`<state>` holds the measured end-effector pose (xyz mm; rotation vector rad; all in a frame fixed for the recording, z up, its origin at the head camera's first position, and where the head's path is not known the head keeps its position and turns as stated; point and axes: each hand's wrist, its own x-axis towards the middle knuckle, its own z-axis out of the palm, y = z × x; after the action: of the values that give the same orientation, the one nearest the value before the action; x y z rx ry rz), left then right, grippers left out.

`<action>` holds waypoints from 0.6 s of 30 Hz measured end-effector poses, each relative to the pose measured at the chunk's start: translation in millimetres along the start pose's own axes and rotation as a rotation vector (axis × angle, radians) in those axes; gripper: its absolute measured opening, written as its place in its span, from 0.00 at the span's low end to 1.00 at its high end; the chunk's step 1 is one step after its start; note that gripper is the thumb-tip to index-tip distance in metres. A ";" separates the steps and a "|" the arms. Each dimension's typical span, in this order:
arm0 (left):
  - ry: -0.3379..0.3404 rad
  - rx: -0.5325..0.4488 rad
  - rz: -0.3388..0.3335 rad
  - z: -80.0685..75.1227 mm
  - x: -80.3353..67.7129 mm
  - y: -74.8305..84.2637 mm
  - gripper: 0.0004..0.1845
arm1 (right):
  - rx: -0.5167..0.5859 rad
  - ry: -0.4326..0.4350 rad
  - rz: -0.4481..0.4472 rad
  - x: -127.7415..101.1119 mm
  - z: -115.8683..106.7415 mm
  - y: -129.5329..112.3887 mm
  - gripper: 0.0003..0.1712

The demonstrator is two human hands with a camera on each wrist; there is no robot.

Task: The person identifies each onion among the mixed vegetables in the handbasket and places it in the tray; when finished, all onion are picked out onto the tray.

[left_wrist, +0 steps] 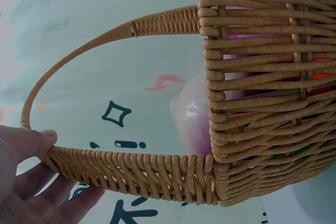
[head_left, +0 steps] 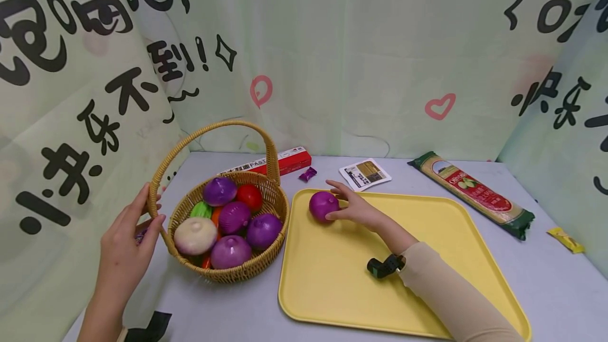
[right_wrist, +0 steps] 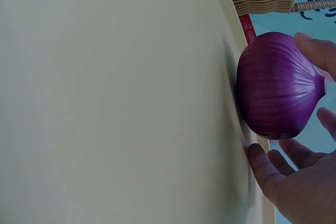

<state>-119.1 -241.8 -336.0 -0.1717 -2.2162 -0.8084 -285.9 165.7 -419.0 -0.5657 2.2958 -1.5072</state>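
My left hand (head_left: 127,241) grips the side of the wicker basket's handle (head_left: 163,168), thumb on one side and fingers on the other. The basket (head_left: 237,273) stands on the table, holding several purple onions (head_left: 235,218), a whitish onion (head_left: 195,236), a red tomato (head_left: 249,197) and something green (head_left: 201,210). A single purple onion (right_wrist: 275,85) sits at the far left corner of the yellow tray (head_left: 361,289). Around it my right hand (head_left: 356,209) is spread, the thumb at the onion's surface and the other fingers (right_wrist: 265,169) apart from it.
Behind the basket lies a red pasta box (head_left: 294,160), with a purple wrapped candy (head_left: 307,174) beside it. A white packet (head_left: 365,174) lies beyond the tray. At the right are a long pasta bag (head_left: 475,191) and a yellow wrapper (head_left: 566,239). Printed curtains (head_left: 380,57) enclose the table.
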 end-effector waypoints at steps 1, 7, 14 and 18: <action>0.000 -0.001 0.000 0.1 0.2 0.0 0.41 | 0.002 0.001 0.002 -0.2 0.0 -0.3 0.52; 0.001 -0.004 -0.002 1.1 1.1 0.2 0.41 | -0.015 0.013 0.004 -2.5 -1.7 -2.5 0.51; -0.001 -0.013 0.008 2.0 1.1 1.1 0.41 | -0.024 0.032 -0.009 -6.5 -8.2 -3.4 0.49; 0.005 -0.008 0.012 1.0 0.2 0.2 0.41 | -0.010 0.044 -0.024 -6.5 -11.5 -6.3 0.49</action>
<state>-119.8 -241.1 -336.3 -0.1866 -2.2056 -0.8110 -284.9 175.7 -408.3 -0.5702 2.3389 -1.5342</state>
